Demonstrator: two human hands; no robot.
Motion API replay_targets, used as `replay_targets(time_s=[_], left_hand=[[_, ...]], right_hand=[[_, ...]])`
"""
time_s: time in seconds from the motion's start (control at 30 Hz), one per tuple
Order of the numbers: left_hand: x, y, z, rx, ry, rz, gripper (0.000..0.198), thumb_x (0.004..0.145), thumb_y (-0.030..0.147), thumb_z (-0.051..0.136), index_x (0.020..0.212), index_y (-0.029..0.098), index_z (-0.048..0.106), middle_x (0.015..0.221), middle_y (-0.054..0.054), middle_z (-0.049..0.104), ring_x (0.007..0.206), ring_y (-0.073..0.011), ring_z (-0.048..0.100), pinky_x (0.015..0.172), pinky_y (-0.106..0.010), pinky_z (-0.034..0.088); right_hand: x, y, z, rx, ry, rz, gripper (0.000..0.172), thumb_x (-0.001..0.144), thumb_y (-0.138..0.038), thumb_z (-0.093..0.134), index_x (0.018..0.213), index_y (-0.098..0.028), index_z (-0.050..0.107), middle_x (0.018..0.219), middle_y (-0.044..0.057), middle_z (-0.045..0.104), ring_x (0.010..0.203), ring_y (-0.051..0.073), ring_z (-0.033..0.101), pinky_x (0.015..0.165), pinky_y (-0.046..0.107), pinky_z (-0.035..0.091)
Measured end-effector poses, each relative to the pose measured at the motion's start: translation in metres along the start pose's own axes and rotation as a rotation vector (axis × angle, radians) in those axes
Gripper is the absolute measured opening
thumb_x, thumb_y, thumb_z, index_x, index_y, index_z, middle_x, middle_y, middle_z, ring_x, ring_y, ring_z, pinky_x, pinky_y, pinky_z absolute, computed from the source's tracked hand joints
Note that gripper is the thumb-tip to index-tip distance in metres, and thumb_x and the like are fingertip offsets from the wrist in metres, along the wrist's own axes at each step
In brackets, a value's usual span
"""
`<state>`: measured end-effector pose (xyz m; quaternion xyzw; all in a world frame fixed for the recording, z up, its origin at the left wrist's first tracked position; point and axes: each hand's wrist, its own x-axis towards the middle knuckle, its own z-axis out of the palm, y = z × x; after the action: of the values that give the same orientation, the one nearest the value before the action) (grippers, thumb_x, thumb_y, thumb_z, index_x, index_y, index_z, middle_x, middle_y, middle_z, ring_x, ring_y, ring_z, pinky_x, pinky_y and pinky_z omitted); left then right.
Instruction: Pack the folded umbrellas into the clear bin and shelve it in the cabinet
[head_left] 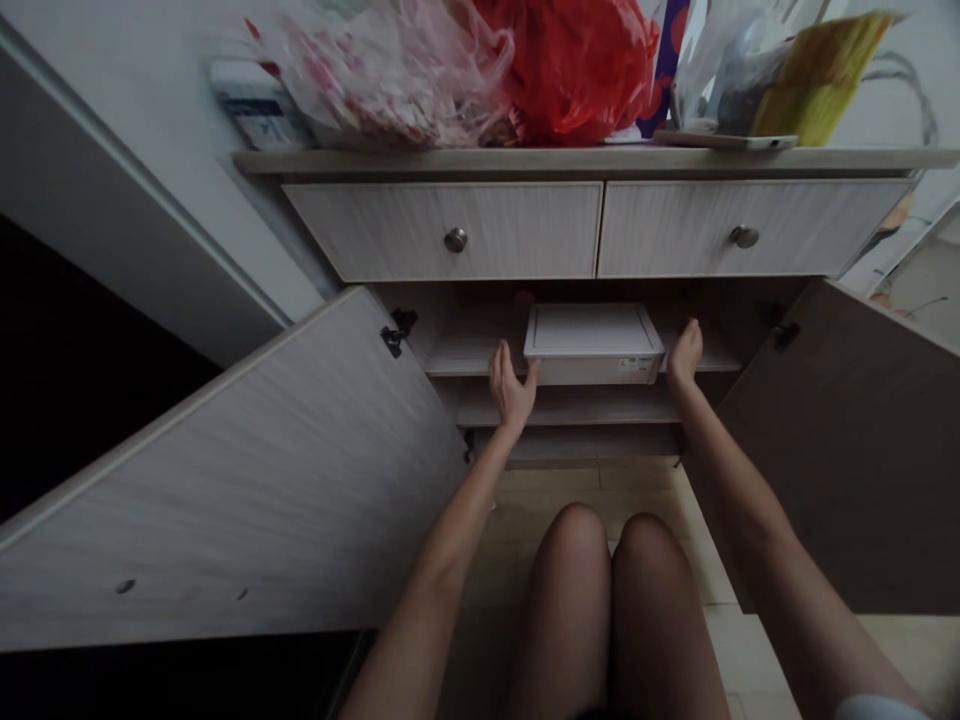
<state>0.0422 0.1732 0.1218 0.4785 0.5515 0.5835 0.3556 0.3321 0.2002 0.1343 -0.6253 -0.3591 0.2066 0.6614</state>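
A white lidded box (592,332) with a small label on its front sits on the upper shelf (472,345) of an open cabinet, its front edge near the shelf's edge. My left hand (514,388) is at the box's left front corner, fingers stretched out and thumb close to the corner; whether it touches I cannot tell. On the other side, my right hand (684,355) is held upright just off the box's right end, fingers extended and nothing in it.
Cabinet doors stand open at the left (247,500) and right (855,450). Above are two closed drawers with knobs. The cabinet top (450,160) carries a red plastic bag (570,70), a clear bag (397,80), a white tub (259,105) and a yellow packet (817,80). My knees are below.
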Motion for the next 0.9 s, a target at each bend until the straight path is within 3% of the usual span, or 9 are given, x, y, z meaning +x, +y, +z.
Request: replay_targets(time_s=[0.03, 0.1, 0.2, 0.27, 0.43, 0.6, 0.77, 0.83, 0.9], left_hand=[[-0.008, -0.005, 0.0, 0.012, 0.037, 0.088, 0.067, 0.081, 0.041, 0.072, 0.142, 0.026, 0.047, 0.158, -0.008, 0.034, 0.151, -0.0251, 0.017, 0.117, -0.037, 0.03], [-0.025, -0.015, 0.005, 0.022, 0.057, 0.151, 0.065, 0.086, 0.037, 0.067, 0.145, 0.026, 0.043, 0.161, -0.005, 0.028, 0.152, -0.022, 0.013, 0.12, -0.036, 0.025], [-0.042, -0.024, 0.02, -0.001, 0.007, 0.075, 0.064, 0.089, 0.036, 0.062, 0.148, 0.025, 0.04, 0.162, -0.005, 0.024, 0.152, -0.0224, 0.01, 0.121, -0.038, 0.024], [-0.044, -0.026, 0.029, 0.012, 0.0, 0.049, 0.067, 0.09, 0.037, 0.06, 0.151, 0.024, 0.035, 0.163, -0.006, 0.023, 0.152, -0.0231, 0.01, 0.12, -0.038, 0.026], [-0.023, -0.028, 0.034, 0.147, 0.113, 0.02, 0.059, 0.091, 0.034, 0.061, 0.146, 0.027, 0.043, 0.154, -0.008, 0.041, 0.146, -0.025, 0.032, 0.113, -0.037, 0.039], [0.0, -0.034, 0.035, 0.088, 0.179, 0.001, 0.049, 0.083, 0.03, 0.071, 0.131, 0.023, 0.061, 0.14, -0.013, 0.057, 0.137, -0.0277, 0.046, 0.106, -0.036, 0.045], [0.019, -0.031, 0.042, 0.191, 0.164, -0.051, 0.048, 0.084, 0.035, 0.07, 0.13, 0.025, 0.061, 0.133, -0.011, 0.063, 0.132, -0.0258, 0.052, 0.098, -0.032, 0.049], [0.027, -0.029, 0.045, 0.184, 0.152, -0.058, 0.046, 0.085, 0.035, 0.069, 0.129, 0.025, 0.062, 0.131, -0.011, 0.065, 0.13, -0.0257, 0.054, 0.095, -0.031, 0.05], [0.036, -0.027, 0.046, 0.095, 0.066, -0.134, 0.049, 0.087, 0.034, 0.067, 0.134, 0.027, 0.058, 0.134, -0.011, 0.063, 0.131, -0.0251, 0.053, 0.093, -0.029, 0.049]], right_hand=[[-0.02, 0.01, -0.004, -0.089, 0.103, -0.138, 0.059, 0.1, -0.043, 0.018, 0.147, -0.016, 0.038, 0.154, 0.013, 0.036, 0.144, 0.019, 0.03, 0.119, 0.043, 0.023], [-0.063, 0.032, -0.007, -0.241, 0.074, -0.332, 0.063, 0.098, -0.046, 0.02, 0.153, -0.015, 0.027, 0.159, 0.015, 0.025, 0.149, 0.02, 0.019, 0.12, 0.047, 0.018], [-0.108, 0.056, 0.0, -0.386, -0.087, -0.387, 0.069, 0.097, -0.049, 0.021, 0.157, -0.015, 0.016, 0.162, 0.015, 0.014, 0.151, 0.023, 0.008, 0.12, 0.053, 0.016], [-0.116, 0.062, 0.006, -0.391, -0.113, -0.366, 0.069, 0.097, -0.048, 0.02, 0.157, -0.014, 0.016, 0.162, 0.015, 0.015, 0.151, 0.023, 0.011, 0.119, 0.052, 0.017], [-0.093, 0.051, 0.009, -0.309, 0.002, -0.248, 0.068, 0.095, -0.049, 0.035, 0.154, -0.017, 0.026, 0.154, 0.016, 0.035, 0.145, 0.024, 0.03, 0.117, 0.046, 0.028], [-0.072, 0.047, 0.013, -0.287, -0.013, -0.115, 0.062, 0.092, -0.045, 0.046, 0.149, -0.021, 0.037, 0.149, 0.013, 0.044, 0.14, 0.023, 0.039, 0.112, 0.045, 0.036], [-0.048, 0.058, 0.028, -0.119, 0.098, -0.187, 0.057, 0.084, -0.047, 0.059, 0.132, -0.018, 0.055, 0.13, 0.016, 0.061, 0.119, 0.023, 0.059, 0.095, 0.038, 0.051], [-0.037, 0.061, 0.034, -0.12, 0.1, -0.206, 0.053, 0.083, -0.046, 0.06, 0.128, -0.017, 0.057, 0.125, 0.016, 0.064, 0.115, 0.022, 0.061, 0.093, 0.036, 0.052], [-0.027, 0.062, 0.039, -0.148, 0.081, -0.207, 0.051, 0.083, -0.043, 0.061, 0.126, -0.017, 0.056, 0.122, 0.015, 0.065, 0.113, 0.021, 0.062, 0.096, 0.036, 0.05]])
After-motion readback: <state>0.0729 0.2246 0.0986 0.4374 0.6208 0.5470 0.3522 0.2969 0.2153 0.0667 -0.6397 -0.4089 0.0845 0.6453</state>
